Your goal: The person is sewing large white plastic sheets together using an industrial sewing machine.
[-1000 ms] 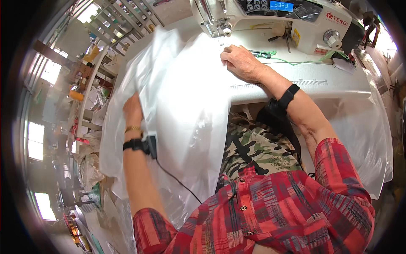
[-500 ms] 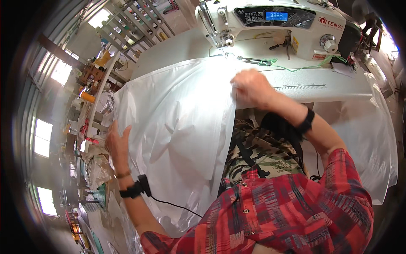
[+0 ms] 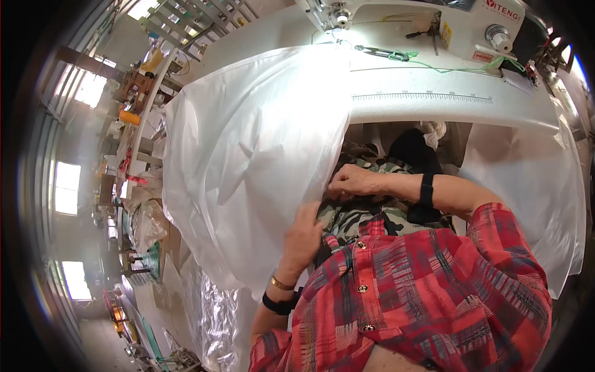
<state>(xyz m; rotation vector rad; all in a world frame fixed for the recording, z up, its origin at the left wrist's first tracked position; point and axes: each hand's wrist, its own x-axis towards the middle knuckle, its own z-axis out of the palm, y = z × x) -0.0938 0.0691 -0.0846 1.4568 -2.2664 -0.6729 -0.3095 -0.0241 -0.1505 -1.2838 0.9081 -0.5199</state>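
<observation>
A large white plastic-like sheet spreads over the left of the sewing table and hangs toward my lap. Its far corner lies under the lit needle area of the sewing machine. My right hand is closed, its fingers pinching the sheet's right edge above my lap. Just nearer to me, my left hand is by the same edge, back turned up. Motion smears its fingers, so whether they grip the sheet is unclear.
Thread snips with a green cord lie on the machine bed beside a small dark-handled tool. A printed ruler scale runs along the table's front. More white sheeting hangs at the right. Cluttered shelving stands at the left.
My right hand has come down from near the needle to the sheet's edge by my lap. My left hand has left the sheet's left side and moved right and nearer. The view has tilted downward.
</observation>
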